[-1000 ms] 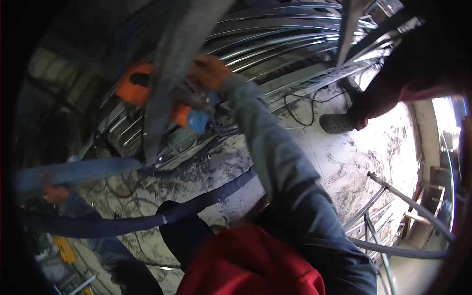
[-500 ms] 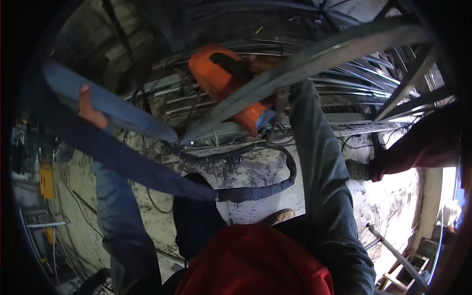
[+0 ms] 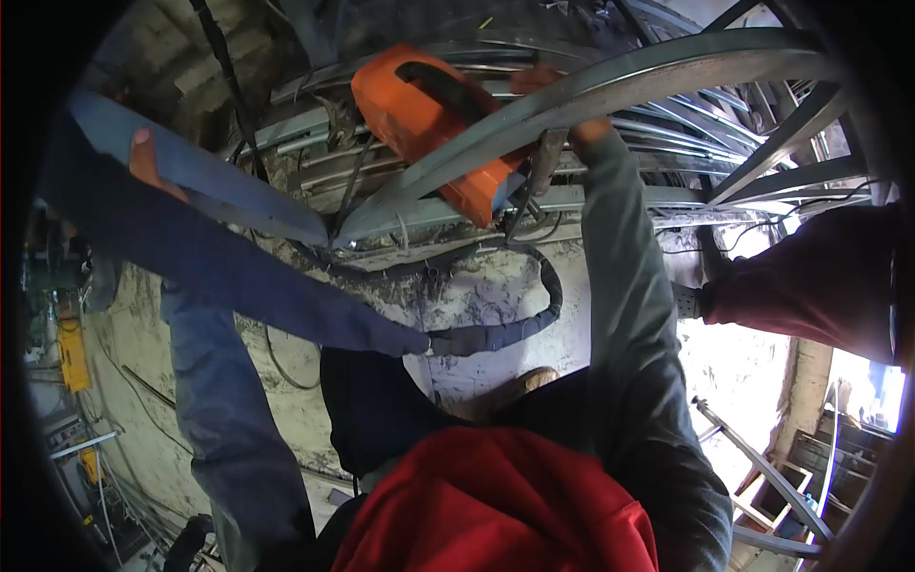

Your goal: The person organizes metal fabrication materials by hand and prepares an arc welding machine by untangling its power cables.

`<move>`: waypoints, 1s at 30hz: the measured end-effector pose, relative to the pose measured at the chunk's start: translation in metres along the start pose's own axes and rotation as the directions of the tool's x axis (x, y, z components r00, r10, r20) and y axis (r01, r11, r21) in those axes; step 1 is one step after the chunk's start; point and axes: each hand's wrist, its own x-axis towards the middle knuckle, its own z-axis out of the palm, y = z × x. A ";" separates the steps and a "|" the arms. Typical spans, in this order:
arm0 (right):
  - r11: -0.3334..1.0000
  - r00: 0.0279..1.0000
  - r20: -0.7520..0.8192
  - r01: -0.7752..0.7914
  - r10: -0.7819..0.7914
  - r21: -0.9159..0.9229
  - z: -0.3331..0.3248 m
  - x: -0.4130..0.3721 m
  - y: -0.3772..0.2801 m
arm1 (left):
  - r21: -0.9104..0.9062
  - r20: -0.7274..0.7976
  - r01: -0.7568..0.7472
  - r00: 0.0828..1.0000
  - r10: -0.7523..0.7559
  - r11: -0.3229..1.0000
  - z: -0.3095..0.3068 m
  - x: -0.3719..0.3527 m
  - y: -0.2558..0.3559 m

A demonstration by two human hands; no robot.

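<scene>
My left hand (image 3: 151,164), at the left, is closed around a blue-grey metal bar (image 3: 214,186). Its thumb shows upright on the near side, while the other fingers are hidden. A long dark blue bar (image 3: 219,267) crosses in front of my left forearm. My right hand (image 3: 593,130) reaches up behind a curved grey metal beam (image 3: 572,95), which hides most of it. Beside it sits an orange machine case (image 3: 405,105) with a black handle (image 3: 443,88). Whether my right fingers hold anything cannot be made out.
Metal tubes (image 3: 681,153) lie stacked at the back. A black sleeved cable (image 3: 548,291) loops over the pale, stained floor (image 3: 477,296). Another person's dark red trouser leg (image 3: 801,286) is at the right. Yellow tools (image 3: 72,355) are at the left.
The view has shifted, so most things sit slightly higher and further left. Part of my right hand now shows below the curved beam. My left hand still grips the bar.
</scene>
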 end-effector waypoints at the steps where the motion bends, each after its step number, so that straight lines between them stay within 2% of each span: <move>1: 0.994 0.993 -0.054 0.108 -0.106 0.036 0.000 -0.028 0.011 | 0.012 -0.003 -0.002 1.000 0.002 1.000 0.001 0.000 0.002; 2: 0.995 0.995 -0.047 0.094 -0.092 0.038 0.021 -0.042 0.010 | 0.020 -0.006 -0.015 1.000 0.015 1.000 0.001 0.002 0.003; 3: 0.965 0.940 -0.317 0.191 -0.127 0.181 0.054 -0.057 0.007 | 0.024 -0.008 -0.015 1.000 0.015 1.000 0.003 0.006 0.004; 4: 0.906 0.816 -0.568 0.318 -0.111 0.279 0.074 -0.066 0.007 | 0.021 -0.007 -0.013 1.000 0.013 1.000 0.005 0.005 0.004; 5: 0.938 0.803 -0.569 0.314 -0.181 0.145 0.081 -0.068 0.016 | 0.018 -0.017 -0.020 1.000 0.020 1.000 0.007 0.008 0.005; 6: 0.939 0.807 -0.565 0.307 -0.172 0.153 0.087 -0.069 0.024 | 0.019 -0.019 -0.021 1.000 0.021 1.000 0.008 0.008 0.006; 8: 0.926 0.682 -0.627 0.294 -0.377 -0.237 0.100 -0.067 0.035 | 0.009 -0.019 -0.025 0.999 0.025 1.000 0.008 0.007 0.008; 9: 0.873 0.564 -0.684 0.422 -0.464 -0.244 0.108 -0.057 0.038 | 0.011 -0.028 -0.028 0.999 0.029 1.000 0.009 0.007 0.010; 10: 0.871 0.565 -0.680 0.427 -0.466 -0.242 0.108 -0.056 0.038 | 0.008 -0.033 -0.027 0.999 0.027 1.000 0.010 0.008 0.011; 12: 0.865 0.481 -0.728 0.154 -0.488 -0.478 0.103 -0.059 0.034 | -0.001 -0.044 -0.024 0.999 0.024 1.000 0.012 0.007 0.011; 15: 0.878 0.452 -0.754 0.205 -0.478 -0.433 0.063 -0.066 0.063 | -0.012 -0.061 -0.014 0.998 0.014 1.000 0.013 0.007 0.011; 17: 0.970 0.524 -0.828 -0.014 -0.199 -0.242 0.036 -0.101 0.061 | -0.016 -0.073 0.000 0.997 -0.001 1.000 0.012 0.005 0.010; 18: 0.887 0.558 -0.826 -0.341 -0.075 -0.310 -0.001 -0.111 0.077 | -0.021 -0.081 0.001 0.997 -0.003 1.000 0.012 0.004 0.010; 19: 0.767 0.427 -0.735 -0.134 -0.526 -0.627 0.009 -0.106 0.063 | -0.023 -0.087 0.001 0.996 -0.003 1.000 0.012 0.003 0.012; 20: 0.803 0.539 -0.758 -0.228 -0.367 -0.551 -0.001 -0.106 0.056 | -0.027 -0.097 -0.004 0.995 0.001 1.000 0.011 0.002 0.013; 21: 0.848 0.688 -0.709 -0.277 -0.152 -0.451 -0.008 -0.092 0.035 | -0.032 -0.102 -0.009 0.995 0.005 0.999 0.009 0.002 0.015; 22: 0.865 0.794 -0.604 -0.353 0.074 -0.357 -0.014 -0.083 0.020 | -0.037 -0.110 -0.010 0.994 0.006 0.999 0.008 0.002 0.017; 24: 0.986 0.968 -0.227 -0.130 0.103 -0.107 -0.049 -0.028 0.047 | -0.049 -0.116 -0.019 0.993 0.013 0.999 0.007 0.002 0.022; 26: 0.991 0.991 0.071 -0.107 0.113 -0.079 0.020 0.016 -0.011 | -0.062 -0.124 -0.030 0.992 0.022 0.998 0.008 0.001 0.025; 28: 0.861 0.884 0.013 -0.452 0.467 -0.235 0.027 0.048 -0.032 | -0.064 -0.125 -0.034 0.992 0.026 0.997 0.009 -0.001 0.028; 30: 0.860 0.882 0.100 -0.415 0.460 -0.296 0.049 0.053 -0.054 | -0.068 -0.122 -0.054 0.991 0.045 0.996 0.012 -0.003 0.033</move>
